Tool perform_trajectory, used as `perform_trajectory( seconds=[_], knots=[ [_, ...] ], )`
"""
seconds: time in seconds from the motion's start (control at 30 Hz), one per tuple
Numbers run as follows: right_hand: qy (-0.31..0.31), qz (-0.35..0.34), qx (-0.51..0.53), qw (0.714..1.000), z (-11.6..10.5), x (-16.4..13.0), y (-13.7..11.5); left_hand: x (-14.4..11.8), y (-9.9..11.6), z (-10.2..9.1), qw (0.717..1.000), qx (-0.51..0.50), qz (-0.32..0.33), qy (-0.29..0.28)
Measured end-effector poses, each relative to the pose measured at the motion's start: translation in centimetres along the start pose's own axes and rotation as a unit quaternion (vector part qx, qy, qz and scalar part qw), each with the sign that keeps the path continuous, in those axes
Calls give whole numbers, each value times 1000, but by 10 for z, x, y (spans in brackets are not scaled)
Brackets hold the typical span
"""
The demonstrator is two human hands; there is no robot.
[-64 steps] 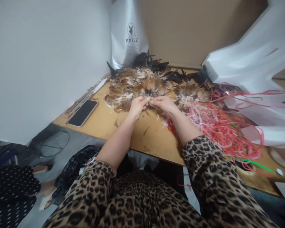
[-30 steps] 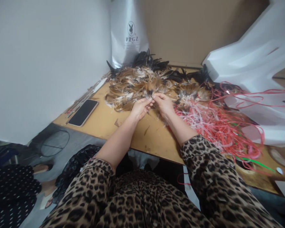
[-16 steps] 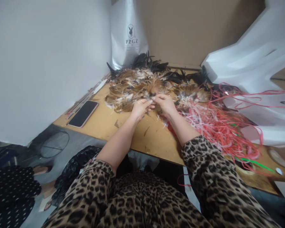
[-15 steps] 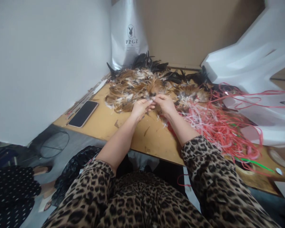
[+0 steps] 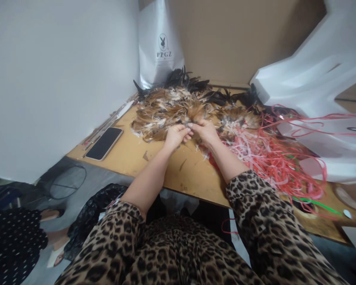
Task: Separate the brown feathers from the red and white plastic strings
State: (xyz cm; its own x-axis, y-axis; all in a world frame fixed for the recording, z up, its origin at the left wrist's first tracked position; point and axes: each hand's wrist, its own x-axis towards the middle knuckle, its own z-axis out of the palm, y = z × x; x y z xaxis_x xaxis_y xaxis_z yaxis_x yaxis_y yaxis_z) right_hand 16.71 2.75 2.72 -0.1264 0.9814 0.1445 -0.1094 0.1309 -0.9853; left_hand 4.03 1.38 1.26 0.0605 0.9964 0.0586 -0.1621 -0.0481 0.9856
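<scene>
Head view: left hand (image 5: 175, 135) and right hand (image 5: 206, 132) meet fingertip to fingertip at the near edge of the brown feather pile (image 5: 172, 111) on the wooden table (image 5: 166, 166), both pinched shut on a small feather tuft (image 5: 187, 124). Since a second ago the hands barely shifted, the pinch staying closed, so it looks like the same tuft is being worked. Red plastic strips (image 5: 273, 158) lie just right; phone (image 5: 104, 143) well left.

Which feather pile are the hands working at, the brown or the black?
The brown feathers: both the left hand and right hand pinch at its near edge. The black feathers lie farther back by the silver bag, untouched.
</scene>
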Motion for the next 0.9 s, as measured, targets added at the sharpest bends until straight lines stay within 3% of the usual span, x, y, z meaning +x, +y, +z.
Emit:
perform_trajectory(
  seconds=[0.33, 0.57, 0.73, 0.8, 0.9],
  knots=[
    [2, 22, 106, 994, 5, -2, 12, 2, -4, -1, 999, -16, -22, -28],
    [5, 6, 95, 995, 8, 0, 6, 2, -2, -2, 998, -56, -39, -5],
    [-5, -117, -82, 990, 2, 2, -1, 4, -1, -7, 987, -152, -57, 19],
    [-17, -176, -207, 962, -1, 1, -2, 5, -2, -9, 983, -178, -50, 15],
    [-22, -247, -379, 892, -3, -3, -4, 5, -3, -10, 978, -200, -53, 8]
  ],
)
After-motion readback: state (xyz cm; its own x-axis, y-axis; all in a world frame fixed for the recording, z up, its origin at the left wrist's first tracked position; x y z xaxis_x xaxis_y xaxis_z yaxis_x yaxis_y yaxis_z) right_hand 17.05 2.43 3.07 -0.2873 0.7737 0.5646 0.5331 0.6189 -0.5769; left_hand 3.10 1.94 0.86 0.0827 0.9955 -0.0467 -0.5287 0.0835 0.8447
